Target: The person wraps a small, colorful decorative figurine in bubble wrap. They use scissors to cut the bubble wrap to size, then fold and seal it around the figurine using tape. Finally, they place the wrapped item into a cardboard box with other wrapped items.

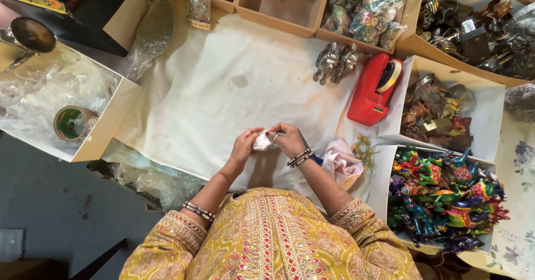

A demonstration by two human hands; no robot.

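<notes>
A small white wrapped bundle point(264, 140) is pinched closed between both hands — left hand point(243, 145), right hand point(288, 139). The wrap is best kept taut over the tabletop point(223, 90).

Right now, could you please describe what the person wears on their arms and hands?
The left hand has a thin thread at its wrist and dark beaded bangles further up the forearm. The right hand has a finger ring and dark beaded bangles. Both mustard-yellow patterned sleeves have embroidered cuffs.

Bare white cloth point(223, 90) is left open across the table's middle. Passage rightward is blocked by a red tape dispenser point(370, 90) and two metal figurines point(336, 62); the far edge is walled by cardboard boxes point(284, 15).
</notes>
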